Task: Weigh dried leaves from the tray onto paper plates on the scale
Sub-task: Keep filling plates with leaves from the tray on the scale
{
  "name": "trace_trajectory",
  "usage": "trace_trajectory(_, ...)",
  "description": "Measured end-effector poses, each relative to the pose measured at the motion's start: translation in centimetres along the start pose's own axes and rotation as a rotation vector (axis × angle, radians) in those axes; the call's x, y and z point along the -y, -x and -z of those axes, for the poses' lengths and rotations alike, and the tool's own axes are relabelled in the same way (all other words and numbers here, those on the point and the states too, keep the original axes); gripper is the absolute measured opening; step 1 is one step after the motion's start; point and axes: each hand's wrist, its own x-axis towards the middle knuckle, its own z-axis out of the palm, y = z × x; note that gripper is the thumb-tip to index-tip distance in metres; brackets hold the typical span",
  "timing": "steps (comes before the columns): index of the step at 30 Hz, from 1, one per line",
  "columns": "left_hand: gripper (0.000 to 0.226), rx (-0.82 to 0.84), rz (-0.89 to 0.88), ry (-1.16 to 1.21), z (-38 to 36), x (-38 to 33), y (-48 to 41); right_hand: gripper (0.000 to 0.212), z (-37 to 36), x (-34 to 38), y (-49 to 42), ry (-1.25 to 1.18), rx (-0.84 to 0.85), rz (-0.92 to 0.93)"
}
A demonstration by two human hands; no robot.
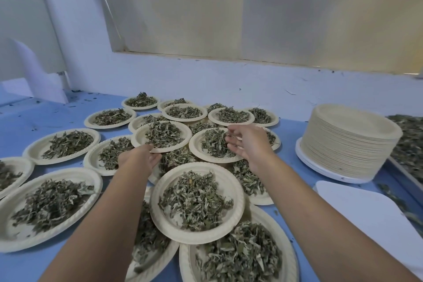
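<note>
You are apparently setting down a filled plate (140, 136), left hand (139, 158) gripping its near rim, right hand (247, 144) hovering loose-fingered alongside (next, likely: a fresh plate from the stack (350, 144)).

A blue tabletop (57, 121) fills the lower half of the view and runs back to a pale wall (206, 75). Small dark crumbs (88, 99) lie scattered on the tabletop near its far left corner, and a few more specks sit along the foot of the wall. A wide window recess (183, 7) is set in the wall, covered with frosted beige panels; a vertical seam (243, 7) divides them. The sill (251, 60) slopes down toward the right. At far left a white board (41, 71) stands upright in the corner, its lower edge on the tabletop, with a white slanted post (75, 18) just behind it.
</note>
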Motion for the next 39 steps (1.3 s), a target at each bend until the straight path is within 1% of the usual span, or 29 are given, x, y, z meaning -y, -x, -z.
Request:
trace_trajectory(4,0.048,0.015,-0.001,-0.042,0.0,-0.2,1.0,0.028,0.5,0.3,0.5,0.006,-0.005,0.010)
trace_trajectory(9,0.040,-0.088,-0.061,-0.070,-0.1,-0.2,3.0,0.026,1.6,0.9,1.6,-0.023,-0.026,0.022)
trace_trajectory(12,0.040,-0.042,-0.101,-0.087,-0.7,0.2,4.9,0.025,2.6,1.5,2.3,-0.042,-0.020,0.031)
trace_trajectory(14,0.037,-0.068,-0.098,-0.082,-1.4,0.4,6.4,0.026,3.5,1.9,2.9,-0.046,-0.017,0.032)
trace_trajectory(15,0.031,-0.049,-0.075,-0.052,-2.0,0.6,7.2,0.027,4.1,2.1,3.1,-0.046,-0.018,0.036)
trace_trajectory(17,0.013,0.083,-0.034,-0.058,-3.6,1.4,9.2,0.026,5.5,2.6,3.4,-0.023,-0.024,0.061)
trace_trajectory(20,0.007,0.283,-0.030,-0.231,-6.4,3.3,12.1,0.023,8.4,3.1,3.6,0.047,-0.053,0.140)
trace_trajectory(21,0.005,0.340,-0.032,-0.268,-7.5,4.1,13.1,0.021,9.6,3.2,3.6,0.092,-0.078,0.183)
trace_trajectory(23,0.013,0.425,-0.064,-0.319,-9.8,5.6,14.9,0.018,12.2,3.4,3.4,0.256,-0.182,0.307)
trace_trajectory(25,0.018,0.501,-0.093,-0.347,-12.1,7.1,16.6,0.013,15.1,3.9,3.2,0.532,-0.342,0.492)
trace_trajectory(26,0.018,0.536,-0.103,-0.358,-13.2,7.9,17.2,0.015,16.4,4.4,3.1,0.700,-0.407,0.579)
trace_trajectory(27,0.019,0.564,-0.109,-0.366,-14.1,8.6,17.8,0.019,17.7,4.9,2.9,0.874,-0.451,0.643)
trace_trajectory(28,0.020,0.583,-0.110,-0.372,-14.9,9.2,18.4,0.024,18.8,5.5,2.7,1.039,-0.460,0.675)
trace_trajectory(30,0.020,0.615,-0.103,-0.382,-16.3,10.3,19.0,0.031,20.3,6.4,2.2,1.298,-0.397,0.665)
trace_trajectory(33,0.017,0.655,-0.093,-0.385,-17.6,11.5,19.7,0.036,21.5,6.9,1.5,1.525,-0.256,0.608)
trace_trajectory(35,0.012,0.668,-0.079,-0.375,-18.0,11.9,19.8,0.036,21.8,6.9,1.3,1.608,-0.227,0.576)
trace_trajectory(39,0.011,0.682,-0.050,-0.376,-18.3,12.2,20.1,0.035,21.8,6.7,1.0,1.629,-0.216,0.587)
